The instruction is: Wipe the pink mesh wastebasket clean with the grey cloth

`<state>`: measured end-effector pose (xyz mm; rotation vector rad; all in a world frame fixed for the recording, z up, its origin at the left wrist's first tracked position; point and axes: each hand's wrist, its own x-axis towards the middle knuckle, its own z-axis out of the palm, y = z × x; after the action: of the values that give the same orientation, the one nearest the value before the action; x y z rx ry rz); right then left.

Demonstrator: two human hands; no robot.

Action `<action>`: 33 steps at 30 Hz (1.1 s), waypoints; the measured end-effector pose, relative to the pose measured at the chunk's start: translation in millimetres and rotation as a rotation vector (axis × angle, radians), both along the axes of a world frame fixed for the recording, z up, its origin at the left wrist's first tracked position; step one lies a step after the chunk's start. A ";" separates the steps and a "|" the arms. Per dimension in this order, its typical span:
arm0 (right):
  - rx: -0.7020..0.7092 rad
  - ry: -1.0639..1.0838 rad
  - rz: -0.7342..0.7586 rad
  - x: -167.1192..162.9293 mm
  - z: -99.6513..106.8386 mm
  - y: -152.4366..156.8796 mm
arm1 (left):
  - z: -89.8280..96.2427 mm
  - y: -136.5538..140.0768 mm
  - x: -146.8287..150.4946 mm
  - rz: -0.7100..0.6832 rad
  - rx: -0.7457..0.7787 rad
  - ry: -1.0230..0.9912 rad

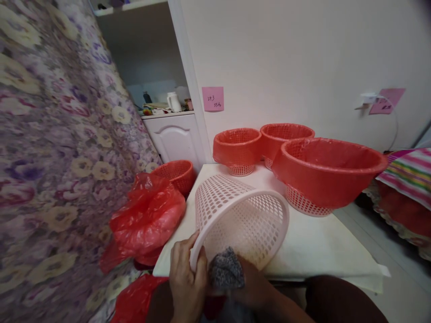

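The right hand (253, 281) is blurred, its fingertips hidden by the gray cloth (226, 269); the view's right edge cuts off the striped fabric (411, 177).

On the left we see a long curtain (63, 148) with printed flowers, and beyond it a white cabinet (177, 146), whose open shelf carries a white jug (174, 102) among small items. On the far wall (286, 58) we notice one pink note (213, 99) near this cabinet and, farther right, a white plug (368, 97) with its cable (398, 123), partly covering a second pink note (396, 95). At the right there lies a striped cloth (415, 176).
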<state>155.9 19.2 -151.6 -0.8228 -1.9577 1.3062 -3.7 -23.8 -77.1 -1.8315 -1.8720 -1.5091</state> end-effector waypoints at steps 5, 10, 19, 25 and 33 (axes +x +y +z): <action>-0.334 0.290 0.315 3.7 12.7 -1.5 | 25.0 3.4 -9.9 0.077 0.006 0.122; -0.085 0.185 -0.008 26.0 24.7 13.8 | 45.9 10.7 -21.6 -0.190 -0.068 0.232; 0.584 -0.234 -0.590 62.6 19.0 36.3 | 5.2 6.4 -4.6 -0.090 0.075 -0.162; 0.440 -0.557 -0.655 76.4 23.1 45.9 | -17.9 5.2 11.8 -0.043 0.081 -0.227; 0.201 -0.404 -0.203 21.2 6.6 6.8 | -15.7 4.0 7.9 -0.061 0.034 -0.186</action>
<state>177.1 26.0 -145.0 -1.2192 -2.1978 0.8556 4.2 -19.8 -92.7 -1.8051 -1.8691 -1.7774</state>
